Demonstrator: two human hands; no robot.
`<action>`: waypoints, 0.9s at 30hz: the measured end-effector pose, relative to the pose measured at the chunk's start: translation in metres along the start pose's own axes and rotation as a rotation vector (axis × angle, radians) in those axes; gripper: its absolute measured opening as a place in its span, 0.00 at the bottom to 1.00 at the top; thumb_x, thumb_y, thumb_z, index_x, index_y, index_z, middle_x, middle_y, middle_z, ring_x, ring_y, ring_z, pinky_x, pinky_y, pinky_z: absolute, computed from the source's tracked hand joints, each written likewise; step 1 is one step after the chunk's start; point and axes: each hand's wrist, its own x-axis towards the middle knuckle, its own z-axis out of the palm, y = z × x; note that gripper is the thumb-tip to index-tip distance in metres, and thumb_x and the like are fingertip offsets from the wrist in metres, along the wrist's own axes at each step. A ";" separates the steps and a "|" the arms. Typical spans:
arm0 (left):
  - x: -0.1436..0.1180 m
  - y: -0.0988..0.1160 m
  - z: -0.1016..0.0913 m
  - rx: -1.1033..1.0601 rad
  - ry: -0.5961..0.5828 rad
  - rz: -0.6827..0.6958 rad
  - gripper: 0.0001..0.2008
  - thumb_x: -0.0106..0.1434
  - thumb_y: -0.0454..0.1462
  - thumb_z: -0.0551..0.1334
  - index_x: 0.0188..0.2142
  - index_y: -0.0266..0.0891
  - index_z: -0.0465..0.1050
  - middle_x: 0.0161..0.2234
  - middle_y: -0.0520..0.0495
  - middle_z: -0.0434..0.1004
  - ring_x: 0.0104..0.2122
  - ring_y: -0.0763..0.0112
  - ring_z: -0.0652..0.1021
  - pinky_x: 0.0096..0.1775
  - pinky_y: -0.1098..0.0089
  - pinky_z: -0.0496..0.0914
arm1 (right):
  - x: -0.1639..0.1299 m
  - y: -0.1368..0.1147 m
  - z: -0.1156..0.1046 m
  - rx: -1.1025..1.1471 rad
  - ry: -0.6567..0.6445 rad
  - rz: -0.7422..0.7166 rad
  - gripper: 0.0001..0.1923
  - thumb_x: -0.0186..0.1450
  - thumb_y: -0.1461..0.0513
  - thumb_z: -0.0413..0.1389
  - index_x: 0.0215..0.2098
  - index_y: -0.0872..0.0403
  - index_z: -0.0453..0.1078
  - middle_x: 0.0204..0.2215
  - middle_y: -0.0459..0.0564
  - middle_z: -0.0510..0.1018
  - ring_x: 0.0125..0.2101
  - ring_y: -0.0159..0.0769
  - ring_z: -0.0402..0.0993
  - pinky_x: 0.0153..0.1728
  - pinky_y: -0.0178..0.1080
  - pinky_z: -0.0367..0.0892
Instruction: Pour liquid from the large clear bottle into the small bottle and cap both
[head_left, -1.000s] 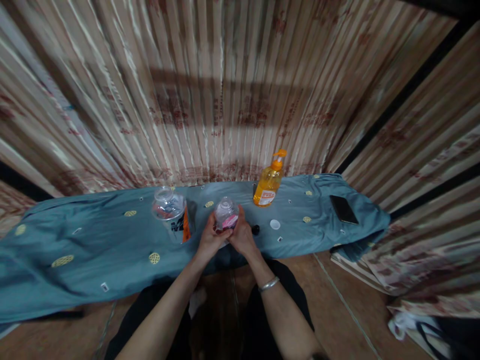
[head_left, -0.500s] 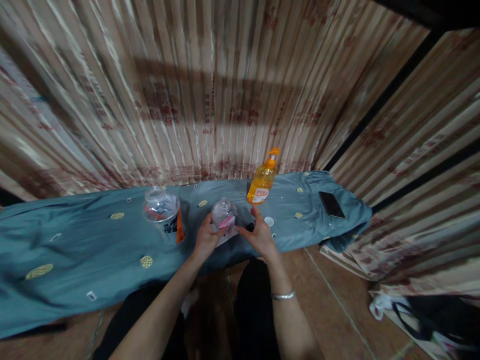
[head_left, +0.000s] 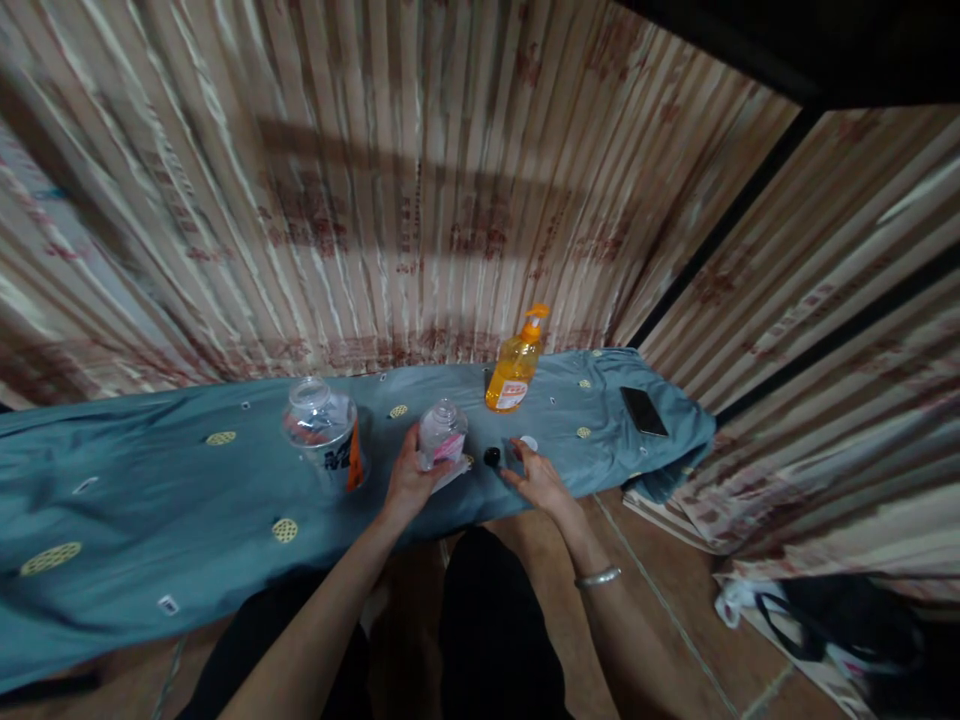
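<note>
On the blue cloth [head_left: 150,500] that covers the low surface in front of the person, a small clear bottle [head_left: 442,436] with a pink label stands upright near the front edge, its neck uncapped. The left hand [head_left: 409,480] is wrapped around the near left side of this bottle and grips it. The right hand [head_left: 538,478] is apart from the bottle, fingers spread loose and holding nothing, hovering low over the cloth; a metal bangle [head_left: 598,576] sits on that wrist. Just ahead of the right hand lie a small black cap [head_left: 492,456] and a white cap [head_left: 529,442], the black one between the bottle and the hand, the white one at the fingertips; whether the fingers touch it cannot be told. To the left of the held bottle stands a larger clear jar [head_left: 322,430] with an orange and black label, open at the top, close beside the left hand but not touching it. Behind the caps, near the striped curtain [head_left: 420,200], stands an orange pump bottle [head_left: 514,366]. A dark phone [head_left: 643,411] lies flat well to the right, near the end of the cloth. A black and white bag [head_left: 817,620] lies on the floor at the far right.
</note>
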 end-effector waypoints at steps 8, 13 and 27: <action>-0.004 0.001 -0.002 0.016 -0.008 0.008 0.37 0.48 0.41 0.74 0.57 0.44 0.66 0.53 0.43 0.79 0.50 0.54 0.80 0.55 0.54 0.70 | 0.010 -0.002 0.011 -0.096 0.009 -0.072 0.33 0.65 0.65 0.60 0.68 0.57 0.63 0.61 0.63 0.76 0.61 0.49 0.74 0.63 0.49 0.68; -0.006 0.008 -0.007 0.018 -0.022 0.025 0.37 0.48 0.41 0.74 0.57 0.42 0.67 0.55 0.40 0.78 0.54 0.53 0.78 0.58 0.54 0.68 | 0.023 -0.011 0.014 -0.136 -0.030 -0.119 0.35 0.64 0.66 0.62 0.68 0.58 0.62 0.60 0.64 0.77 0.60 0.49 0.75 0.61 0.47 0.69; 0.000 0.013 0.003 -0.017 -0.033 0.033 0.36 0.49 0.41 0.74 0.58 0.44 0.68 0.54 0.45 0.79 0.55 0.54 0.77 0.60 0.53 0.67 | 0.039 -0.070 -0.075 0.070 0.061 -0.399 0.17 0.66 0.63 0.62 0.53 0.52 0.74 0.42 0.49 0.84 0.37 0.38 0.82 0.43 0.40 0.74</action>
